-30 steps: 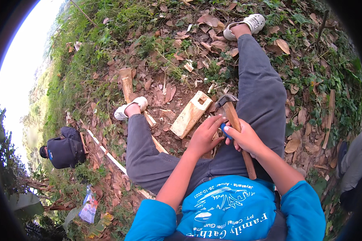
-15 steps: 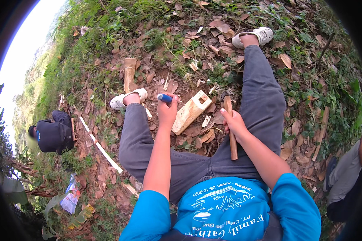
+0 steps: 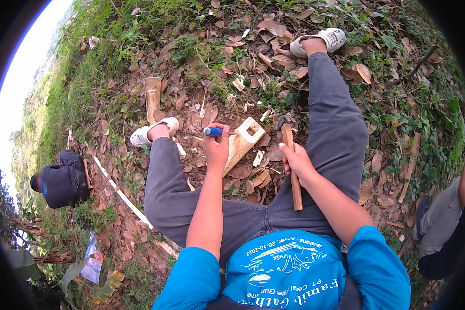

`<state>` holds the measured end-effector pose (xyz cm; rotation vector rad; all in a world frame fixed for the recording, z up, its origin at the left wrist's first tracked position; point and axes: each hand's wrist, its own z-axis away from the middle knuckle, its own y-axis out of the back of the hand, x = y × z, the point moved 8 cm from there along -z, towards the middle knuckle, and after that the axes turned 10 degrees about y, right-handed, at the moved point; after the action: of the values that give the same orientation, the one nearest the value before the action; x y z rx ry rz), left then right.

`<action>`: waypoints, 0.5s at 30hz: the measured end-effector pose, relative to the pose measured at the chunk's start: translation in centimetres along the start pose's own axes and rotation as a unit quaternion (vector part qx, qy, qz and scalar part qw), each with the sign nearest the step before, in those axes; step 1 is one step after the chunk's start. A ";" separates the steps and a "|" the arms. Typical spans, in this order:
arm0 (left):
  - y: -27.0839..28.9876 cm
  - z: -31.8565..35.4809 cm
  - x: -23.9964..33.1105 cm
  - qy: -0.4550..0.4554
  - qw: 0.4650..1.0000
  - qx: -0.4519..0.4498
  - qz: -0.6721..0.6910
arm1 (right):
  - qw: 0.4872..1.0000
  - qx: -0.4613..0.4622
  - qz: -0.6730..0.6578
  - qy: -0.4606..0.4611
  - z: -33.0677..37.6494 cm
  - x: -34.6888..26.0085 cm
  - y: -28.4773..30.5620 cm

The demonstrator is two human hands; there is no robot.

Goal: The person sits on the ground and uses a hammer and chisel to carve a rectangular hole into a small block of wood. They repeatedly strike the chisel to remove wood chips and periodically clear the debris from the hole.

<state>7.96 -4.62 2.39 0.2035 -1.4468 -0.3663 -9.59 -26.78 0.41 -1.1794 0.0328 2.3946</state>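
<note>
Fallen leaves and green undergrowth blanket the ground (image 3: pixel 186 67) where a person in grey trousers (image 3: pixel 336 124) sits with legs spread. Between the legs lies a pale wooden block (image 3: pixel 236 152), a squarish hole cut near its far end. Fingers curled closed, the left hand (image 3: pixel 217 147) grips a blue-handled tool (image 3: pixel 212 132), its thin shaft pointing right, toward the holed end; whether the tip touches the wood cannot be told. The right hand (image 3: pixel 298 164) wraps the wooden handle of a hammer (image 3: pixel 288 138), head pointing away from the body, thumb along the grip. Wood chips (image 3: pixel 258 158) litter the soil beside the block. Another person's trouser leg (image 3: pixel 439 217) shows at far right.
</note>
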 end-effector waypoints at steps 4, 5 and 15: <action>-0.4 0.0 -0.3 0.007 0.999 0.000 0.037 | 1.000 -0.006 0.007 -0.005 -0.1 0.0 0.1; -0.1 0.0 -0.3 0.003 1.000 0.003 0.011 | 1.000 -0.010 0.008 -0.007 0.0 -0.1 -0.1; -0.5 -0.3 -0.7 0.006 1.000 -0.012 0.015 | 1.000 -0.017 -0.014 -0.008 -0.2 0.0 0.3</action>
<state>8.17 -4.83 1.54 0.1637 -1.4322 -0.3585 -9.55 -27.08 0.27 -1.1673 -0.0291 2.3898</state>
